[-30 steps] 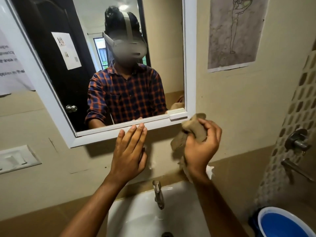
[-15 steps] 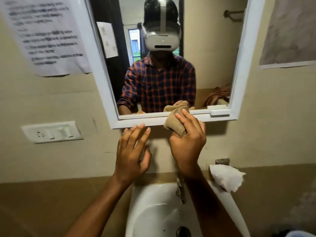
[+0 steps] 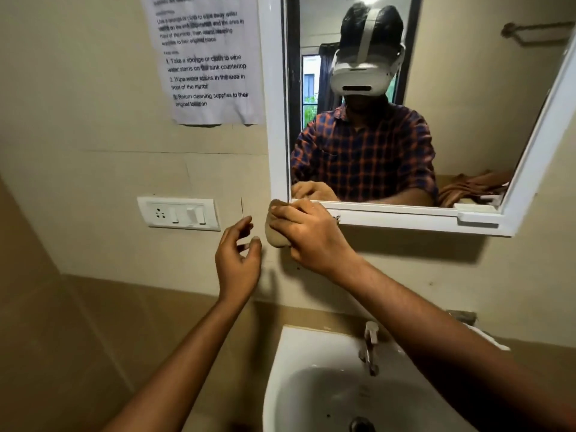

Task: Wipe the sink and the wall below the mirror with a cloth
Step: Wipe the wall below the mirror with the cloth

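My right hand (image 3: 311,236) grips a bunched tan cloth (image 3: 276,233) and presses it against the lower left corner of the white mirror frame (image 3: 405,218) and the beige wall (image 3: 405,266) just under it. Just left of the cloth, my left hand (image 3: 238,260) hovers off the wall with its fingers loosely curled and nothing in it. The white sink (image 3: 299,378) sits below, its metal tap (image 3: 369,347) partly hidden by my right forearm.
A white switch and socket plate (image 3: 179,212) is fixed to the wall left of my hands. A printed paper notice (image 3: 207,57) hangs above it. The mirror shows a person in a plaid shirt with a headset. The drain (image 3: 361,425) lies at the bottom edge.
My right hand has slid the cloth leftward along the bottom of the mirror frame to its left corner. My left hand has lifted off the wall and curled. The view has swung left.
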`<state>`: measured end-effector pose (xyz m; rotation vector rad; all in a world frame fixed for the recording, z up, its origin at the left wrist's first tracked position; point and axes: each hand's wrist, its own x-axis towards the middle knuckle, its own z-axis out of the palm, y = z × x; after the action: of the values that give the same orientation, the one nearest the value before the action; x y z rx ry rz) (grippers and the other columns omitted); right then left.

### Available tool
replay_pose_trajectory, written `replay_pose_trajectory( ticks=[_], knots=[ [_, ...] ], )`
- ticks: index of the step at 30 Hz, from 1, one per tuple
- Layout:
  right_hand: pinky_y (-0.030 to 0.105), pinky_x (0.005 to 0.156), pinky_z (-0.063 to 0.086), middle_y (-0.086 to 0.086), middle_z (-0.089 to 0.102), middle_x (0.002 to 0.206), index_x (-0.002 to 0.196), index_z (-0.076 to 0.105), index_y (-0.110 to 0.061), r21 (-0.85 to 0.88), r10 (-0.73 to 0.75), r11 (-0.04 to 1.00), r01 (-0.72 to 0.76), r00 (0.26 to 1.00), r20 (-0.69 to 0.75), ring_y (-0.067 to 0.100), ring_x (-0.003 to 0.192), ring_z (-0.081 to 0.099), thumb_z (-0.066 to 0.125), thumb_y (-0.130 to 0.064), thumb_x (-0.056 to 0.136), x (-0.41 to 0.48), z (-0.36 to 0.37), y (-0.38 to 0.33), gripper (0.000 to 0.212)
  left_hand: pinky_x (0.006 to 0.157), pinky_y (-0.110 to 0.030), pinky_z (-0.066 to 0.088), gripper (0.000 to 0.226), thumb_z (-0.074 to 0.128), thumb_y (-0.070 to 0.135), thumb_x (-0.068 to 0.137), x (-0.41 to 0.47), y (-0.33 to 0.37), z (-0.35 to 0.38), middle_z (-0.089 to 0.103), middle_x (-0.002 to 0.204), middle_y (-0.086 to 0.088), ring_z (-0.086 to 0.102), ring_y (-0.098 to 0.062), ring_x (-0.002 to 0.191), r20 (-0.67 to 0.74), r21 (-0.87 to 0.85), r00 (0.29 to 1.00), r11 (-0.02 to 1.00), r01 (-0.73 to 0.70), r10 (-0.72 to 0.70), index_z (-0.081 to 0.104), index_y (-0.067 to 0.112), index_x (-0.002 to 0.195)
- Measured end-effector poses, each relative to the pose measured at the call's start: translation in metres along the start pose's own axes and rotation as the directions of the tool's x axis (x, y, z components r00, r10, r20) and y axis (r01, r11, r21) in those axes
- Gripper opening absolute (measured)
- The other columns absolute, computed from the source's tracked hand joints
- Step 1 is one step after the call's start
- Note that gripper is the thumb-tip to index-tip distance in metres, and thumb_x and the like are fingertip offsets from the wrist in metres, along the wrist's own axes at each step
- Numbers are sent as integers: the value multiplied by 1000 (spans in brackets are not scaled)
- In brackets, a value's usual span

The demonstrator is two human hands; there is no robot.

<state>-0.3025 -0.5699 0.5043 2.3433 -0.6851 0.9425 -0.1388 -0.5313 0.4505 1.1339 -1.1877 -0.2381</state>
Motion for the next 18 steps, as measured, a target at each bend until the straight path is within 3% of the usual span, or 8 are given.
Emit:
replay_pose_trajectory(
  ticks=[5, 10, 15, 18],
  knots=[
    [44, 78, 48, 2, 66, 125, 116, 70, -18, -91, -89, 989, 113, 969, 228, 30, 103, 59, 71, -14, 74, 10, -19, 8, 42, 92, -34, 56, 25, 56, 7, 97, 34, 24, 30, 70, 113, -13, 68, -20, 102, -2, -389, 959, 883, 262, -285, 66, 12, 120],
    [46, 84, 46, 3, 64, 127, 117, 69, -17, -107, -55, 991, 82, 971, 234, 31, 109, 57, 60, -17, 79, -7, -34, 22, 39, 77, -16, 54, 22, 70, 16, 91, 34, 37, 49, 73, 101, 2, 69, -2, 89, -27, -309, 983, 937, 163, -179, 70, 15, 113],
    [46, 87, 47, 5, 65, 130, 116, 71, -16, -129, -35, 990, 54, 989, 146, 30, 109, 60, 57, -14, 84, -49, -58, 46, 34, 86, -21, 56, 36, 73, 25, 89, 34, 29, 52, 74, 111, -1, 70, -9, 102, -67, -254, 986, 958, 132, -154, 69, 11, 122],
    [45, 90, 49, 6, 65, 132, 114, 73, -15, -172, -14, 985, 25, 998, 62, 29, 111, 62, 61, -13, 90, -89, -77, 66, 27, 85, -15, 54, 39, 73, 26, 89, 29, 29, 56, 72, 114, -1, 68, -10, 106, -101, -250, 984, 961, 119, -148, 68, 10, 125]
  ],
)
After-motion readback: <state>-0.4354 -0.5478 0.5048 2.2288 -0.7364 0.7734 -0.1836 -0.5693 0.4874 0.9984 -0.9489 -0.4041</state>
